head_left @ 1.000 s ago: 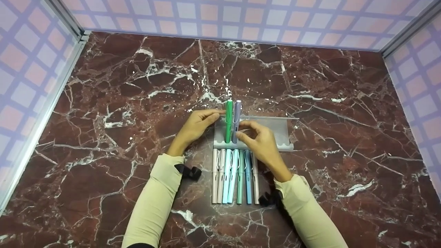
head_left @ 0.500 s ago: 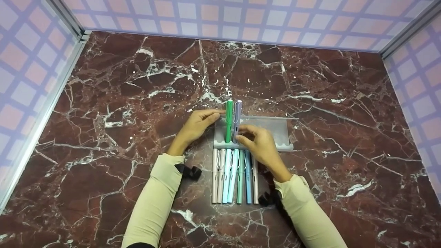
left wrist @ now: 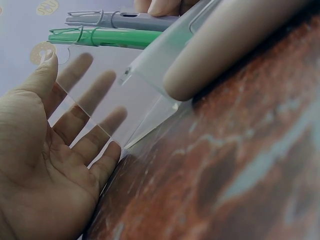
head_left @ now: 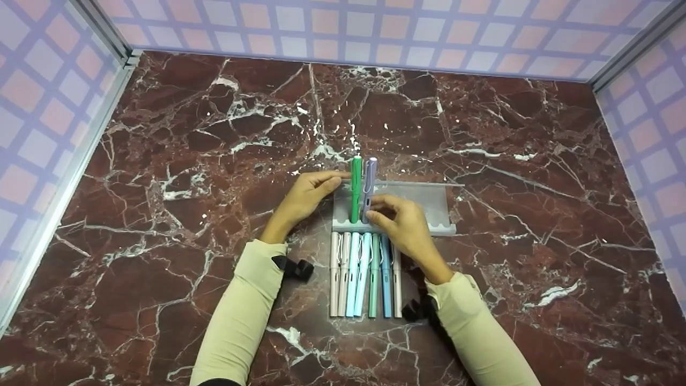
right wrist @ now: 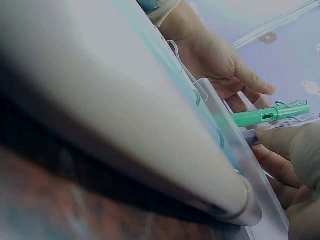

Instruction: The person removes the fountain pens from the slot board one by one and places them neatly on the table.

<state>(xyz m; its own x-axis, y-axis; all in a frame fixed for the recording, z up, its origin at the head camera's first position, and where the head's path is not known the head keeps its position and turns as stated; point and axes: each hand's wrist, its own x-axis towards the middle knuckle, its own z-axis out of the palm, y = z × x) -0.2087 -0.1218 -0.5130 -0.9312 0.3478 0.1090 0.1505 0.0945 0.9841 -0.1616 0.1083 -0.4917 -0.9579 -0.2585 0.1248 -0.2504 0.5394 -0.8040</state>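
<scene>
A clear plastic pen stand [head_left: 423,206] with a notched front ledge stands on the table. My left hand [head_left: 311,195] is at its left side, the fairly straight fingers [left wrist: 92,95] lying behind the clear panel and the thumb by its edge. Upright in the stand is a green pen [head_left: 356,187]. Just right of it, my right hand [head_left: 404,220] pinches a purple pen [head_left: 370,177] low on its barrel between thumb and fingers. The purple pen stands upright, its lower end at the ledge. Both pens also appear in the left wrist view.
In front of the stand several capped pens lie side by side: light blue ones [head_left: 353,279], a dark green one [head_left: 374,289], a blue one [head_left: 386,284] and greyish-pink ones [head_left: 335,284]. Checkered panels [head_left: 359,27] wall the red marbled table [head_left: 214,134].
My right fingers have slid slightly down the purple pen, which has shifted very slightly right and lower. The left hand and green pen stay as they were.
</scene>
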